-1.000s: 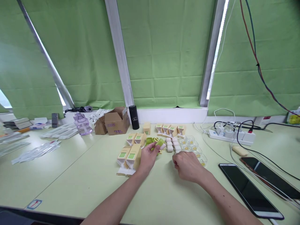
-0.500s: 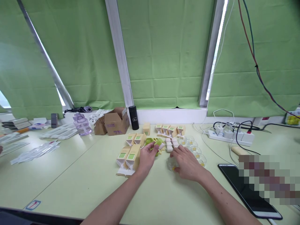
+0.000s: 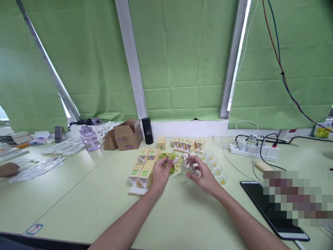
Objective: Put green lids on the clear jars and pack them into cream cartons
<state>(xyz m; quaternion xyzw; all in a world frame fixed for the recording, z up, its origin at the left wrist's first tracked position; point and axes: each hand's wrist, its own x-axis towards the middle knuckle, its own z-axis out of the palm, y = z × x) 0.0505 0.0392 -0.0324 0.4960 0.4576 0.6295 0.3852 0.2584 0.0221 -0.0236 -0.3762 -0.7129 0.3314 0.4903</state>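
Pale-green bench (image 3: 65, 208): left hand (image 3: 160, 172) pinches lime-and-white plastic piece (image 3: 173, 158), right hand (image 3: 203, 175) clear plastic cup (image 3: 186, 167); brown cardboard box (image 3: 128, 139) lettering illegible.

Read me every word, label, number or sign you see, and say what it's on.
No words or numbers are legible.
Cardboard box: purple print, too blurred.
Black bottle: pale emblem, too small.
Beige cartons: faint print, too small.
Table sticker: red mark, blue border, no readable words.

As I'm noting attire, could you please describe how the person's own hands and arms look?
The left hand and right hand are ungloved. The left forearm and right forearm show no sleeve, watch or bracelet; the right one bears small spots.
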